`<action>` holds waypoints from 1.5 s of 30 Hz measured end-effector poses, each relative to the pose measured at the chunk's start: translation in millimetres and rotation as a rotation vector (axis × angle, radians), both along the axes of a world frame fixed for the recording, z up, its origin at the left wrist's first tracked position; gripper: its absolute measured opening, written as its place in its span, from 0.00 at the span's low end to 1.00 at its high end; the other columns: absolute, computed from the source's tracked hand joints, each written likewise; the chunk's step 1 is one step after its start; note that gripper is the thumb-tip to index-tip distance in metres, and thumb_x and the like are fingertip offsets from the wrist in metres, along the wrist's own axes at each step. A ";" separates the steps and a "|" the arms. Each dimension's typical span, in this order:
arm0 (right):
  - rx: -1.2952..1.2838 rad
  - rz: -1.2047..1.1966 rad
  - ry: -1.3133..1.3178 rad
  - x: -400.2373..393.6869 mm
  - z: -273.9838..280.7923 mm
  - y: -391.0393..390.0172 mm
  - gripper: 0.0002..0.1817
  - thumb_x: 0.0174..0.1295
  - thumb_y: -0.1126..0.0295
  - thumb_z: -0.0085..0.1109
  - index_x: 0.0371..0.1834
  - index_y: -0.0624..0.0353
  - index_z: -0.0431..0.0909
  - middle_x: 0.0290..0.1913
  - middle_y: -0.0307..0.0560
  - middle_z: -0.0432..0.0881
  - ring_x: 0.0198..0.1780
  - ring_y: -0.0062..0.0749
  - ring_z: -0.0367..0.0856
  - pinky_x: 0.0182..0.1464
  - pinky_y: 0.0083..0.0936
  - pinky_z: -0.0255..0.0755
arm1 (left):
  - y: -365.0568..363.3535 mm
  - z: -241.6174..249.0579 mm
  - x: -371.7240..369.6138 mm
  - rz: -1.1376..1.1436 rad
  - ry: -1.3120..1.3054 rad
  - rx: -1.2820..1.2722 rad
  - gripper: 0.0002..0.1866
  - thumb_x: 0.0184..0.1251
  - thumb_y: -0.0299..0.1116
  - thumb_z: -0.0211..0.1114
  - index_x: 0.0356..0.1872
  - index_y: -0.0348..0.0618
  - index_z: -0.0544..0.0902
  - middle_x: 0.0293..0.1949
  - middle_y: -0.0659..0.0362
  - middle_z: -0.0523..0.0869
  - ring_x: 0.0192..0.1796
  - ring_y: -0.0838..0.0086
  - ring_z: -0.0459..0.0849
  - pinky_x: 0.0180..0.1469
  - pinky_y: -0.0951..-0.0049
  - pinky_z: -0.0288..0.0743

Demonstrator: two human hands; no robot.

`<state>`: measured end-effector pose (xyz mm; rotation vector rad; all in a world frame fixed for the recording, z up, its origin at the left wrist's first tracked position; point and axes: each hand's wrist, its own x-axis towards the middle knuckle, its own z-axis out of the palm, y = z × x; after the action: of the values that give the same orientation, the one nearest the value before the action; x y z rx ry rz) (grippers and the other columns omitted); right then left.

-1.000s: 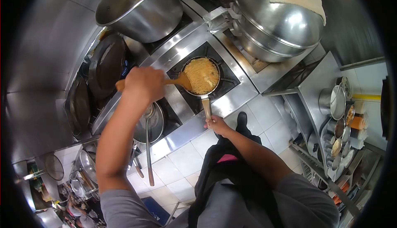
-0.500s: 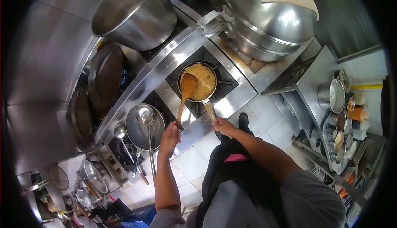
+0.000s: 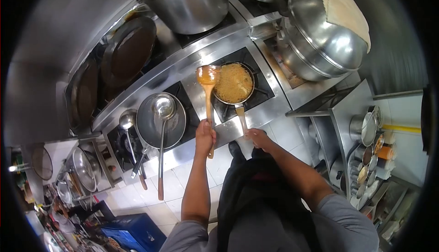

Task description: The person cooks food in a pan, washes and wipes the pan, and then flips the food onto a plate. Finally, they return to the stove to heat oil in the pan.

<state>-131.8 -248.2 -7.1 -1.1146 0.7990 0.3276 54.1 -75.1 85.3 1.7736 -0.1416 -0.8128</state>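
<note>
My left hand (image 3: 206,137) is closed round the handle of a wooden spoon (image 3: 209,77), whose broad, wet-looking head is raised beside the left rim of a small frying pan. The pan holds golden-brown food (image 3: 234,84) spread across its base and sits on a burner grate (image 3: 262,84). My right hand (image 3: 259,137) grips the end of the pan's handle (image 3: 241,117). To the left, a larger grey pan (image 3: 147,126) rests on another burner, with a metal ladle (image 3: 163,108) lying across it.
A large steel pot (image 3: 196,10) stands behind, and a domed steel vessel (image 3: 315,32) with a cloth (image 3: 346,16) on top is at the back right. Dark pans (image 3: 129,53) lie at the left. Ingredient containers (image 3: 366,160) fill the right side. A blue box (image 3: 137,233) is at lower left.
The spoon has moved out of the food to the pan's left, its head lifted in my left hand. The view has shifted, so the stove and pans appear in different places.
</note>
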 end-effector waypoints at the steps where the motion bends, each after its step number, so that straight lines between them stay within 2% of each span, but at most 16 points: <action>1: -0.015 0.013 0.026 -4.9 -0.1 -3.4 0.17 0.70 0.54 0.53 0.47 0.56 0.77 0.33 0.41 0.83 0.15 0.14 0.61 0.15 0.17 0.54 | 5.3 1.9 -2.0 0.063 0.055 -0.030 0.19 0.81 0.45 0.40 0.47 0.41 0.75 0.17 0.62 0.72 0.16 0.80 0.69 0.19 0.78 0.64; 11: -0.290 -0.034 0.330 -168.4 -9.4 -26.9 0.22 0.69 0.51 0.51 0.49 0.60 0.78 0.36 0.47 0.86 0.14 0.19 0.64 0.16 0.21 0.60 | 29.9 -106.7 -21.6 0.259 -0.098 0.069 0.18 0.78 0.41 0.42 0.48 0.39 0.76 0.20 0.56 0.76 0.18 0.71 0.75 0.22 0.68 0.71; 13: -0.333 -0.048 0.422 -225.9 -20.1 -27.6 0.22 0.68 0.51 0.52 0.48 0.60 0.78 0.35 0.48 0.86 0.14 0.21 0.65 0.16 0.22 0.61 | 36.8 -145.2 -14.9 0.108 -0.463 0.302 0.15 0.74 0.34 0.46 0.46 0.36 0.78 0.24 0.51 0.79 0.29 0.59 0.81 0.34 0.59 0.76; 17: -0.320 -0.146 0.594 -308.2 -6.3 -10.8 0.21 0.66 0.54 0.53 0.49 0.60 0.78 0.36 0.50 0.86 0.15 0.21 0.66 0.15 0.22 0.61 | 50.8 -104.2 -16.4 -0.158 -0.999 0.544 0.13 0.69 0.30 0.50 0.46 0.35 0.80 0.32 0.45 0.83 0.42 0.49 0.82 0.48 0.54 0.74; 19: -0.280 -0.291 0.646 -338.7 -2.2 8.3 0.20 0.66 0.57 0.52 0.51 0.60 0.77 0.37 0.51 0.86 0.15 0.20 0.65 0.15 0.22 0.61 | 60.8 -82.2 -19.2 -0.003 -0.891 0.393 0.14 0.66 0.29 0.54 0.48 0.35 0.81 0.39 0.44 0.85 0.48 0.47 0.80 0.53 0.56 0.72; 23: -0.225 -0.371 0.593 -371.8 -10.5 43.4 0.19 0.66 0.58 0.51 0.52 0.60 0.76 0.37 0.51 0.86 0.15 0.20 0.65 0.15 0.22 0.61 | 100.3 -28.6 -50.9 -0.280 -0.745 0.244 0.13 0.66 0.29 0.56 0.48 0.36 0.82 0.40 0.42 0.85 0.46 0.47 0.82 0.52 0.57 0.74; 29: -0.212 -0.421 0.472 -370.5 -39.9 80.6 0.17 0.64 0.58 0.56 0.49 0.58 0.78 0.36 0.52 0.87 0.14 0.21 0.64 0.15 0.22 0.61 | 221.8 -122.5 -125.1 -0.811 -0.329 0.356 0.18 0.74 0.41 0.49 0.43 0.42 0.85 0.32 0.49 0.87 0.36 0.57 0.86 0.42 0.62 0.79; 32: -0.207 -0.475 0.398 -364.7 -50.0 95.0 0.17 0.66 0.57 0.56 0.49 0.57 0.78 0.37 0.52 0.87 0.14 0.20 0.64 0.15 0.22 0.61 | 318.4 -224.0 -144.7 -0.805 0.302 0.779 0.14 0.69 0.38 0.54 0.34 0.42 0.85 0.27 0.51 0.86 0.27 0.64 0.85 0.32 0.61 0.79; 34: -0.206 -0.515 0.348 -371.9 -56.8 109.0 0.17 0.67 0.55 0.55 0.50 0.55 0.79 0.37 0.50 0.87 0.15 0.19 0.64 0.16 0.21 0.61 | 351.7 -223.6 -156.1 -1.194 0.326 1.046 0.10 0.62 0.36 0.61 0.27 0.40 0.83 0.23 0.55 0.84 0.23 0.71 0.81 0.26 0.62 0.76; 35: -0.218 -0.553 0.336 -378.2 -62.3 117.8 0.16 0.67 0.56 0.55 0.49 0.55 0.79 0.36 0.48 0.87 0.15 0.19 0.64 0.16 0.20 0.61 | 324.9 -179.8 -168.0 -0.901 0.401 1.189 0.10 0.56 0.37 0.69 0.26 0.41 0.83 0.23 0.57 0.83 0.23 0.71 0.81 0.25 0.63 0.75; 37: -0.209 -0.631 0.331 -393.3 -62.4 136.8 0.15 0.67 0.57 0.56 0.48 0.53 0.80 0.33 0.47 0.87 0.15 0.18 0.64 0.16 0.21 0.60 | 328.4 -233.6 -159.7 -0.760 0.558 1.083 0.11 0.52 0.41 0.74 0.25 0.46 0.83 0.24 0.59 0.82 0.23 0.70 0.78 0.28 0.62 0.74; 39: -0.162 -0.733 0.325 -421.2 -77.9 166.4 0.15 0.66 0.57 0.57 0.48 0.54 0.80 0.29 0.45 0.84 0.15 0.19 0.64 0.15 0.21 0.59 | 279.5 -230.0 -153.0 -0.901 0.315 0.808 0.16 0.65 0.43 0.61 0.29 0.40 0.83 0.25 0.60 0.83 0.24 0.69 0.80 0.28 0.60 0.75; 41: -0.131 -0.801 0.403 -447.4 -76.0 202.7 0.15 0.65 0.57 0.58 0.46 0.54 0.81 0.26 0.42 0.80 0.15 0.19 0.64 0.15 0.22 0.59 | 241.7 -263.7 -125.5 -1.237 -0.436 0.283 0.19 0.73 0.46 0.53 0.38 0.40 0.84 0.30 0.58 0.85 0.24 0.71 0.81 0.23 0.67 0.74; 42: -0.118 -0.827 0.448 -464.8 -79.8 223.3 0.15 0.65 0.57 0.59 0.45 0.55 0.81 0.24 0.40 0.78 0.16 0.20 0.65 0.15 0.22 0.59 | 185.9 -210.6 -148.4 -0.662 0.190 0.582 0.16 0.66 0.38 0.60 0.53 0.47 0.81 0.33 0.62 0.84 0.32 0.73 0.82 0.28 0.66 0.76; 43: -0.251 -0.805 0.396 -498.9 -136.3 261.4 0.18 0.65 0.55 0.56 0.46 0.57 0.82 0.27 0.42 0.81 0.18 0.24 0.72 0.17 0.24 0.65 | 164.9 -210.1 -143.2 -0.565 0.264 0.379 0.16 0.71 0.42 0.58 0.50 0.41 0.81 0.29 0.60 0.85 0.23 0.75 0.80 0.21 0.76 0.71; 45: -0.008 -0.890 0.558 -504.5 -84.9 287.6 0.19 0.63 0.55 0.58 0.45 0.61 0.81 0.25 0.41 0.79 0.16 0.25 0.72 0.16 0.24 0.63 | 113.1 -199.5 -139.4 -0.399 0.290 0.478 0.19 0.68 0.43 0.58 0.54 0.45 0.79 0.36 0.61 0.84 0.33 0.75 0.81 0.31 0.70 0.74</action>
<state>-636.2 39.4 -92.0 -0.5745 1.6962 -0.1334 -85.3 38.1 -114.2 2.0752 -0.1163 -1.4787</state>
